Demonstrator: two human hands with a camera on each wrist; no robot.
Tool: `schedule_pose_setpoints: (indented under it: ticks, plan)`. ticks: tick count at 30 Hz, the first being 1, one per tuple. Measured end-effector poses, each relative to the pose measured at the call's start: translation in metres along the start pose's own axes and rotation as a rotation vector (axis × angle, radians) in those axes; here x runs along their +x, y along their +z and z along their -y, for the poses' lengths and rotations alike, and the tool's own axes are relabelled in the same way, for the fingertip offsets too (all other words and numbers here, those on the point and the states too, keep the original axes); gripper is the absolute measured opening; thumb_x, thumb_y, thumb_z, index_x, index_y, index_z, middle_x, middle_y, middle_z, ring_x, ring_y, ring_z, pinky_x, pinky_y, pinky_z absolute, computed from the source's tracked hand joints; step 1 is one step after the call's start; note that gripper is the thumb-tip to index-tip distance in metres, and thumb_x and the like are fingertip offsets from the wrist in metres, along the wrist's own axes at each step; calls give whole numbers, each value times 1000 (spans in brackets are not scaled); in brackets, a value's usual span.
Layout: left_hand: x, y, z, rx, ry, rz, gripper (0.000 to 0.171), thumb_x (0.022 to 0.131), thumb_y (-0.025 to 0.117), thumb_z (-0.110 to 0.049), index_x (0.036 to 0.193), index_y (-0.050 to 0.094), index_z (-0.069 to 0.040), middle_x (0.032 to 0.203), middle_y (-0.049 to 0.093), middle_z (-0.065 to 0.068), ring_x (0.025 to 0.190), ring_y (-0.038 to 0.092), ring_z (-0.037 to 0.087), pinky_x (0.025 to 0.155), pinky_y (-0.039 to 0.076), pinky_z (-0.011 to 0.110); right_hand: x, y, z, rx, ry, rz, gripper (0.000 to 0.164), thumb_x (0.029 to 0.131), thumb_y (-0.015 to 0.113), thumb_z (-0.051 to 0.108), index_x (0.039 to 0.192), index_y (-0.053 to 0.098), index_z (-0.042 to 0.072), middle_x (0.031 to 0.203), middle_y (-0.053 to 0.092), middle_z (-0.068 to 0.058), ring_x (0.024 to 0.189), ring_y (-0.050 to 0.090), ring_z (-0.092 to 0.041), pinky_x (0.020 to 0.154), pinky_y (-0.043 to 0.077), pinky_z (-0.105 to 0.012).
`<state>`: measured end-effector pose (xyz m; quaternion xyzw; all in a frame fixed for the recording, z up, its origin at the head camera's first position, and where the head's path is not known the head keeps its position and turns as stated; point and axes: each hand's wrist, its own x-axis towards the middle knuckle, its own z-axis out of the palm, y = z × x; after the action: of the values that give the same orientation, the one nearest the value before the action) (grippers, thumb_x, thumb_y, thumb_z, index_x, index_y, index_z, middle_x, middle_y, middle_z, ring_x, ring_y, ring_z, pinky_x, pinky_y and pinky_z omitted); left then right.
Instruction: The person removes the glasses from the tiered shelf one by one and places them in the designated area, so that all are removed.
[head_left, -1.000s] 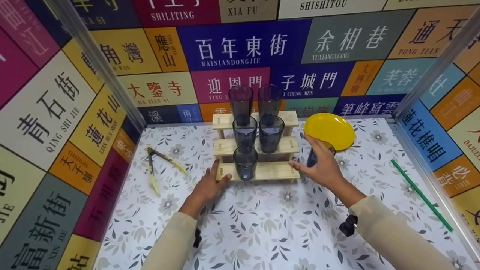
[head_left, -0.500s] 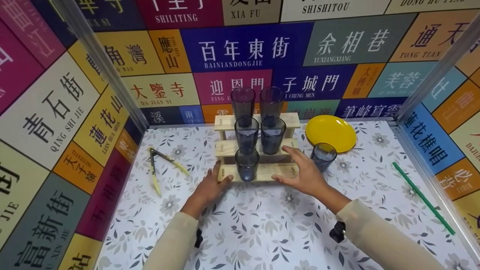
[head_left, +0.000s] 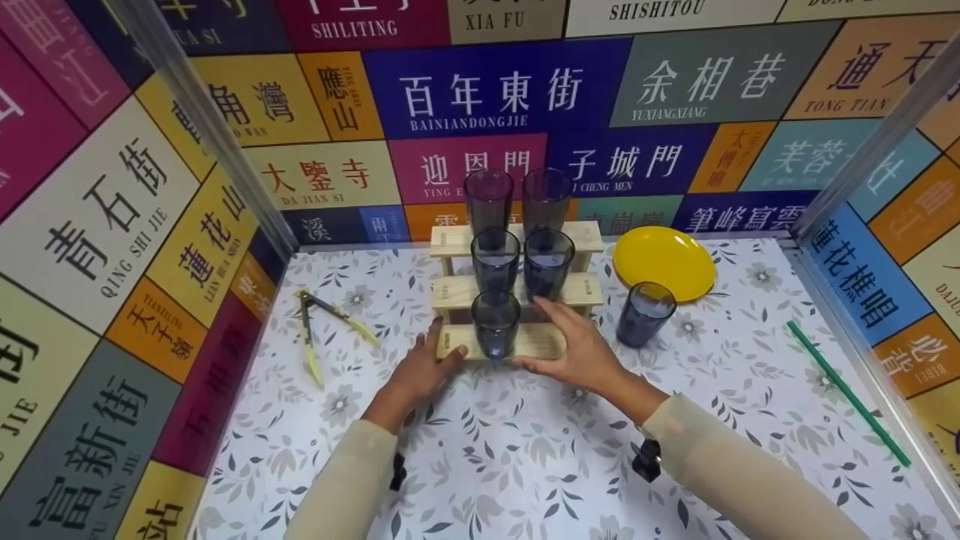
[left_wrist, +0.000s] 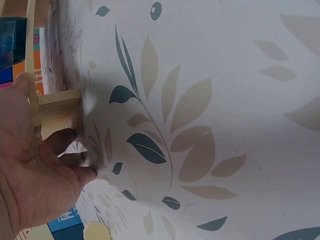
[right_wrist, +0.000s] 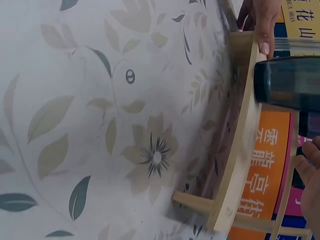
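A three-tier wooden stand (head_left: 446,292) bears several dark tinted glasses, two each on the top and middle shelves. A single glass (head_left: 496,330) stands upright on the left half of the bottom shelf. My left hand (head_left: 415,376) holds that shelf's left end, thumb on the board and fingers curled past its outer side in the left wrist view. Over the shelf's right half is my right hand (head_left: 589,361), thumb and fingers spread, empty; in the right wrist view a gap shows between it and the front glass (right_wrist: 287,82).
Another tinted glass (head_left: 646,316) stands on the table right of the stand, before a yellow plate (head_left: 664,262). Spread tongs (head_left: 330,315) lie to the left, a green straw (head_left: 847,390) far right. Printed walls (head_left: 495,90) enclose the back and sides.
My right hand has left the glass on the table's right side and moved left over the bottom shelf, close to the front glass. My left hand stays at the stand's left end.
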<state>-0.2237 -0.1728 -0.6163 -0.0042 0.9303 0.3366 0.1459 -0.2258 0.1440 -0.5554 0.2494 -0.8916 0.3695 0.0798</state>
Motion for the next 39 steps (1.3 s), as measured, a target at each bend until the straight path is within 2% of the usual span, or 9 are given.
schedule_pose_setpoints:
  ticks: [6,15,19,26,34,39]
  plan:
    - [2,1,0,-3,11,-18,95,110,47,-73,180,9,-21,179,19,36,158,37,61,128,36,70,7,10,6,-2,-12,-1,109,80,99,55,165,50,7,161,61,-20,146,61,-43,120,51,-62]
    - [0,3,1,1,7,-25,94,110,47,-71,180,10,-20,179,20,36,158,37,62,128,35,71,14,20,14,5,29,22,112,80,98,58,168,47,9,165,56,-22,151,56,-47,123,47,-65]
    - [-1,3,0,-5,11,-24,93,111,48,-70,180,11,-20,178,20,37,159,37,61,128,35,71,18,25,17,22,42,23,113,79,98,59,168,46,10,165,56,-21,151,57,-44,124,47,-63]
    - [-1,1,-1,-12,25,-36,92,111,51,-67,180,15,-17,177,24,38,157,40,61,127,38,71,26,32,21,78,21,-29,113,77,100,57,165,49,7,157,64,-15,129,73,-31,108,61,-46]
    - [1,2,0,-3,27,-31,93,111,50,-69,180,13,-18,177,25,37,158,39,59,127,38,70,31,42,27,34,12,-130,107,76,101,55,157,56,3,155,66,-19,131,72,-39,109,60,-53]
    - [1,3,1,-9,39,-35,92,111,50,-67,180,13,-17,176,27,38,156,42,60,124,41,71,35,49,32,24,31,-187,100,76,101,57,151,61,3,144,73,-19,126,74,-39,105,61,-53]
